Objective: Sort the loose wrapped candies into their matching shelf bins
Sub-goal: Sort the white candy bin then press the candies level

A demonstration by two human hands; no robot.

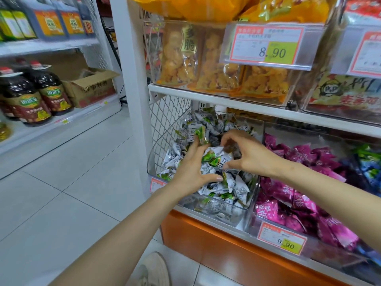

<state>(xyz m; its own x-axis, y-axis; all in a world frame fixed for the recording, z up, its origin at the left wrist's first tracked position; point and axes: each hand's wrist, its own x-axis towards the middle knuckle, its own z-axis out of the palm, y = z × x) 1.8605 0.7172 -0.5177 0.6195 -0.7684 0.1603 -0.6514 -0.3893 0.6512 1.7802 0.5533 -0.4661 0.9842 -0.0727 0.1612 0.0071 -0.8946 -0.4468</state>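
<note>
Shelf bin point(226, 202) | white-green candies point(214, 157) (crinkly wrappers) | left grip point(191, 170) pressing flat | right grip point(250, 155) clutching some

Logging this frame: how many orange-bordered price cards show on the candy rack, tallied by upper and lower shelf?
Upper shelf: 2, the 8.90 card and the cut-off right-edge card.
Lower shelf: 2, the 9.90 card and the half-hidden lower-left card.
Total: 4.
</note>
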